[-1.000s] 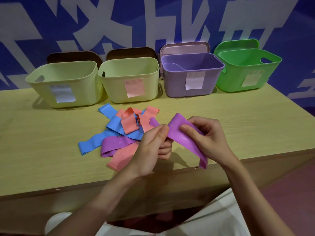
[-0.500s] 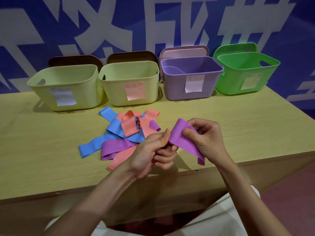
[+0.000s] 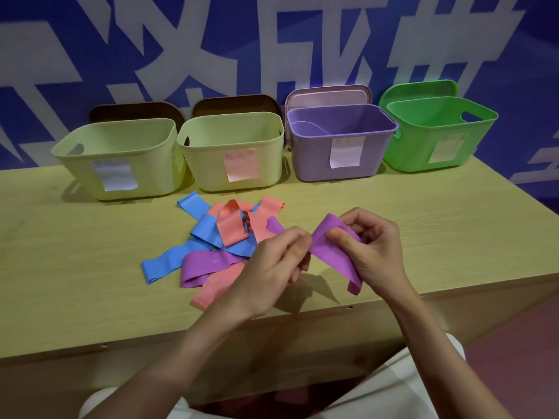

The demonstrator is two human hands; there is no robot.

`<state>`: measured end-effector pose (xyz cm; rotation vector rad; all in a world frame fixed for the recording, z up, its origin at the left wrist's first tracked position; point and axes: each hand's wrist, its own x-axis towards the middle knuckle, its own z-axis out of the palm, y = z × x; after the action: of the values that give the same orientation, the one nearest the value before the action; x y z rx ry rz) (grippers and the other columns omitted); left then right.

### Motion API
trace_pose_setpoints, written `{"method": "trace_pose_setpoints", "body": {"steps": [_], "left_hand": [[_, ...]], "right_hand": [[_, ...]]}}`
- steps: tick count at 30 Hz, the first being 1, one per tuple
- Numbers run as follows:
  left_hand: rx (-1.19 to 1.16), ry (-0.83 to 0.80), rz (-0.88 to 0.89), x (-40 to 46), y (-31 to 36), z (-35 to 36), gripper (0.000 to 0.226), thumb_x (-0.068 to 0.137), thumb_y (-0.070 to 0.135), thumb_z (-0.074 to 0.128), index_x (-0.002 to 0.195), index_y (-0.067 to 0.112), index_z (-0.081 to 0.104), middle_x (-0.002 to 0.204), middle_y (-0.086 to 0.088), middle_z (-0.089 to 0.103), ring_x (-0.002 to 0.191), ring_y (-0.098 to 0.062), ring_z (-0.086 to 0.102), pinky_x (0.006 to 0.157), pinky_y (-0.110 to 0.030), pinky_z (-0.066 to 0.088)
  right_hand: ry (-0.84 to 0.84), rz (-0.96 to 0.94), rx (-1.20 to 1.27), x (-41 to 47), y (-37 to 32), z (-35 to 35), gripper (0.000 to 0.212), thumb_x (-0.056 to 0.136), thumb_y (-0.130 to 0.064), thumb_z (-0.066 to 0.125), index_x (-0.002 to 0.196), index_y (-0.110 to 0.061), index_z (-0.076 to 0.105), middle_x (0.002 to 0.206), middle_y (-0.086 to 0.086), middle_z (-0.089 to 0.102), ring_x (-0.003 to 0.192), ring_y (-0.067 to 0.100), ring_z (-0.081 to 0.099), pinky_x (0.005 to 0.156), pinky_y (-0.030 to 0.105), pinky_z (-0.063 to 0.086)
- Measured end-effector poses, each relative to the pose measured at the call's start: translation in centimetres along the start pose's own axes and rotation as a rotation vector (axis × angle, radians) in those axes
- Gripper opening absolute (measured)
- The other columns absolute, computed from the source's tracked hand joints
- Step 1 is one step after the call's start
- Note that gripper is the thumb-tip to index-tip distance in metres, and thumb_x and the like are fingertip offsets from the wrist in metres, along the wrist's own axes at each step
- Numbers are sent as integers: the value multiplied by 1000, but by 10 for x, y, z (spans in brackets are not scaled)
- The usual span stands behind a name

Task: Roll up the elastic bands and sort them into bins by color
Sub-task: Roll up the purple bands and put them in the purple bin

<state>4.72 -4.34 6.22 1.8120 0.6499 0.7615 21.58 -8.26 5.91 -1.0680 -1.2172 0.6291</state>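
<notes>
A purple elastic band (image 3: 335, 257) is held above the table's front edge. My left hand (image 3: 273, 269) pinches its left end, and my right hand (image 3: 375, 251) grips the looped middle, thumb on the front; the free end hangs down. Left of my hands lies a pile of bands on the table: blue ones (image 3: 169, 263), salmon ones (image 3: 231, 226) and another purple one (image 3: 205, 266). Along the back stand four bins: two pale yellow-green (image 3: 121, 158) (image 3: 233, 152), a purple one (image 3: 341, 146) and a green one (image 3: 435, 137).
The wooden table (image 3: 75, 267) ends close in front of me, with my lap below it. Lids lean against the blue wall behind the bins. A paper label is stuck on the front of each bin.
My hands have drawn closer together and the hanging free end of the purple band has become shorter. The camera tilted slightly, so the bins sit lower in view.
</notes>
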Motion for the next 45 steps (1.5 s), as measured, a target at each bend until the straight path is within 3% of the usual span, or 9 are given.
{"method": "trace_pose_setpoints", "body": {"steps": [7,11,15,19,23,32,38,42,45], "left_hand": [[264,52,40,-2,-6,9,34,96,44,34,78,15,40,63,9,37,57,-12,35,56,-35,31],[106,116,-26,0,-15,9,32,95,48,35,76,22,39,57,12,34,53,-10,29,55,-36,26],[-199,122,-106,1,-9,9,27,91,36,40,75,15,35,52,15,29,46,-3,24,47,-21,23],[-554,-51,-142,-2,6,5,26,92,27,39,70,13,42,58,8,27,46,-4,22,45,-18,21],[-728,-235,-184,-3,10,-3,33,94,28,39,71,12,56,59,3,26,45,-5,22,44,-19,22],[-177,-4,-81,-2,-1,-1,31,96,38,41,79,13,50,62,6,44,52,-8,34,50,-21,29],[163,82,38,-5,-2,3,38,95,42,41,86,7,51,66,-3,47,60,-9,42,57,-28,35],[100,155,-9,-4,-6,11,32,96,36,37,82,9,47,57,12,38,53,-7,33,54,-29,29],[-174,212,-118,-1,-7,13,31,102,26,37,75,11,37,53,14,31,47,-4,25,47,-23,25]], "right_hand": [[-48,4,-23,1,5,4,22,72,-31,72,76,-11,64,55,2,59,52,5,48,49,16,37],[-153,38,-59,1,1,0,19,76,-35,73,91,-24,68,70,17,66,62,17,57,54,28,45],[-203,57,-78,2,-3,-6,21,82,-26,71,103,-25,69,79,8,73,65,6,60,56,18,45],[-244,66,-2,3,-7,-8,29,86,-21,67,115,-20,68,60,3,64,54,3,46,48,14,34],[-292,49,44,4,-14,-8,18,87,-13,63,103,-10,69,81,-8,73,69,2,62,58,14,45],[-112,86,35,-4,-7,-1,8,78,-17,68,85,-14,67,60,-8,67,46,2,56,41,15,40],[-68,26,-28,-4,-2,3,13,76,-25,75,86,-21,68,67,-5,69,58,5,59,51,16,43],[-69,10,-70,-3,2,6,19,76,-38,72,91,-27,69,73,23,65,61,33,58,51,38,45],[-139,45,-58,-3,2,3,15,82,-26,72,96,-25,69,81,4,72,71,11,65,58,24,49]]}}
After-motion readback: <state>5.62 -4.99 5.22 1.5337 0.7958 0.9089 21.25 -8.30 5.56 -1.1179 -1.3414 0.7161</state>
